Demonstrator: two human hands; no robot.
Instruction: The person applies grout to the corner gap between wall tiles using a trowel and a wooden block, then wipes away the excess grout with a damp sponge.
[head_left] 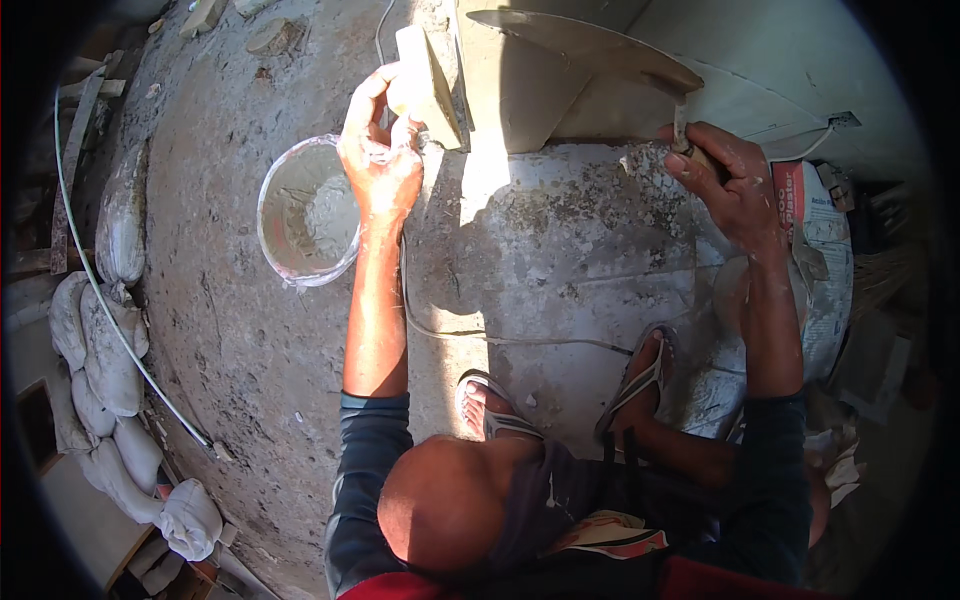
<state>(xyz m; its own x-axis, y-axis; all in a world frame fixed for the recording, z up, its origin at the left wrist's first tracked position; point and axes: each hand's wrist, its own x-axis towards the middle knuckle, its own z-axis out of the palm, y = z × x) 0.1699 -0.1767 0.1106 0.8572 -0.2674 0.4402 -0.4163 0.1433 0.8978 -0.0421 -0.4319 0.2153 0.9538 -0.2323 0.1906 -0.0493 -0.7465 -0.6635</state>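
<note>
Block (pixel 432 95) juts beyond left grip (pixel 384 168).

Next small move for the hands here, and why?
Probably bring the long-bladed tool toward the pale block: the left hand grips the block, the right hand holds the tool, and the two pieces look apart in this view.

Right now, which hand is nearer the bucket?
The left hand, the one holding the pale block, by the bucket's rim. The right hand, gripping the long-bladed tool, is much farther away.
</note>
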